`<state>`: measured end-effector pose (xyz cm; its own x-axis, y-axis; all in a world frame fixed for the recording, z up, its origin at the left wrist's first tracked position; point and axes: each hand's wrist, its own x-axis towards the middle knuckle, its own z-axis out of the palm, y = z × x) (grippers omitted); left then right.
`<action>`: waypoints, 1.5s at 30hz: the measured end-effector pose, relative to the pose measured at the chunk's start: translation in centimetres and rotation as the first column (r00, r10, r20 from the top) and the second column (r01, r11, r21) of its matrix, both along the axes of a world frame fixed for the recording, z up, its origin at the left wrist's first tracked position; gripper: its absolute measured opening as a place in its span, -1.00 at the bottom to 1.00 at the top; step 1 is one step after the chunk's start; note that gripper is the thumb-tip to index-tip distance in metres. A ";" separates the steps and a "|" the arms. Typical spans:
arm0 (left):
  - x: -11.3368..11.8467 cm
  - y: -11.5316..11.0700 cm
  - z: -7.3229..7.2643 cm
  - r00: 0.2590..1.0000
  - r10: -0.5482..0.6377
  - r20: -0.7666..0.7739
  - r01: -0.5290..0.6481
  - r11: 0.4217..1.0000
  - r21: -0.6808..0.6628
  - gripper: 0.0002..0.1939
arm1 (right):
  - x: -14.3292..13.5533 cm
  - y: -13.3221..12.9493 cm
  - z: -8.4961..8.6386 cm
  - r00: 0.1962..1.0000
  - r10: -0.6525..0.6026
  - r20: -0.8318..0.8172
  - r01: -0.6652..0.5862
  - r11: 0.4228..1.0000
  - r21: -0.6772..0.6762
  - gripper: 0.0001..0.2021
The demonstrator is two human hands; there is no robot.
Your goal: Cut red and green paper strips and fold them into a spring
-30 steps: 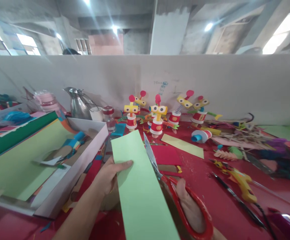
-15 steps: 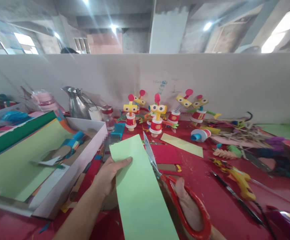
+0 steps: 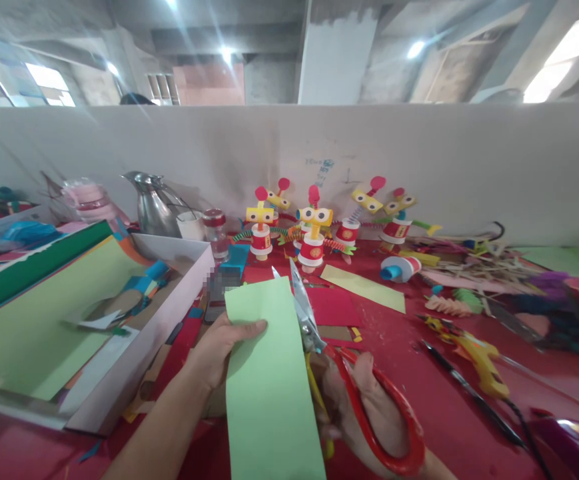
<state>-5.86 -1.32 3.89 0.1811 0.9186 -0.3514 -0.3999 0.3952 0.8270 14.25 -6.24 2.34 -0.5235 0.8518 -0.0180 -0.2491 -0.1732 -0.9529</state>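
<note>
Left hand (image 3: pixel 219 350): closed on the green sheet (image 3: pixel 269 387), thumb flat on the near face, the other fingers curled behind and mostly hidden. Grip matches the frame half a second ago. Sheet is held up over the red table (image 3: pixel 394 360), upper end away from the person, lower end running out of view.

Right hand (image 3: pixel 383 417): curled about the scissors (image 3: pixel 305 303), thumb through the red loop; the remaining fingers are partly covered by handle and sheet, so their exact hold cannot be told.

Change noted: earlier, a single blade showed beside the sheet. Now two tips show, spread apart, one beyond the sheet's top edge, one by its right corner. Whether paper lies between the blades cannot be told. Sheet has also swung: its right edge stands steeper, and the lower part has moved left. More of the right hand shows beside it, along with something yellow (image 3: pixel 316 387), too blurred to identify.

Unchanged: figures (image 3: pixel 314 250) standing near the wall; pale strip (image 3: pixel 364 288) and fallen cup (image 3: pixel 409 269) in front of them; glue gun (image 3: pixel 484 367) and pen (image 3: pixel 469 390) to the right; box (image 3: pixel 189 280) to the left.
</note>
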 end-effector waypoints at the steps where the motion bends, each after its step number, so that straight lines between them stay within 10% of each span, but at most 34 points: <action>1: -0.1 0.1 -0.1 1.000 0.009 0.002 -0.009 1.000 0.004 -0.62 | 0.1 0.0 0.1 1.000 -0.007 -0.010 0.007 1.000 -0.003 -0.24; 6: -0.6 0.7 -0.4 0.998 0.066 -0.011 -0.066 0.998 0.004 -0.67 | 1.3 1.0 0.7 0.993 -0.096 -0.063 0.094 0.995 -0.042 -0.28; 10: -0.6 1.1 -0.6 0.997 0.020 -0.072 -0.023 0.999 -0.040 -0.63 | 4.4 2.9 1.1 0.913 -0.277 0.301 0.257 0.961 0.103 -0.52; 12: -0.6 1.2 -0.7 0.995 0.005 -0.103 -0.010 0.998 -0.055 -0.61 | 6.3 3.8 1.1 0.661 -0.418 0.623 0.258 0.906 0.335 -0.61; 15: -0.7 1.4 -0.8 0.991 0.004 -0.136 -0.011 0.998 -0.055 -0.57 | 8.5 4.7 0.5 0.052 -0.480 0.876 0.176 0.868 0.465 -0.65; 17: -0.8 1.5 -0.8 0.988 0.019 -0.151 -0.026 0.999 -0.048 -0.56 | 9.1 5.1 0.0 -0.143 -0.421 0.895 0.157 0.884 0.441 -0.66; 31: -0.6 1.4 -0.8 0.992 0.016 -0.122 -0.019 1.000 -0.024 -0.56 | 9.0 5.6 0.0 -0.358 -0.490 0.795 0.113 0.822 0.558 -0.66; 33: -0.5 1.3 -0.8 0.992 0.018 -0.123 -0.018 1.000 -0.004 -0.55 | 7.6 5.1 0.3 -0.239 -0.623 0.745 0.106 0.746 0.658 -0.68; 35: -0.3 1.2 -0.8 0.992 0.026 -0.126 -0.025 1.000 0.011 -0.54 | 5.4 4.3 0.2 0.094 -0.690 0.718 0.151 0.722 0.675 -0.68; 38: 0.3 1.0 -1.1 0.992 0.043 -0.118 -0.037 0.998 0.048 -0.54 | 1.6 2.7 -0.6 0.675 -0.423 0.605 0.142 0.879 0.455 -0.67; 41: 0.7 0.8 -1.5 0.994 0.021 -0.107 -0.010 0.995 0.100 -0.54 | -0.8 1.7 -1.6 0.869 -0.248 0.428 0.138 0.952 0.272 -0.69; 45: 0.0 1.0 -1.7 0.966 -0.090 -0.244 0.143 0.967 0.209 -0.64 | -0.4 2.1 -2.2 0.935 -0.219 0.277 0.216 0.975 0.043 -0.68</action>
<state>-5.83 -0.36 2.20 0.2302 0.9554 -0.1850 -0.1501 0.2227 0.9633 13.89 -4.11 0.10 -0.3008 0.9453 -0.1262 -0.0037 -0.1335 -0.9910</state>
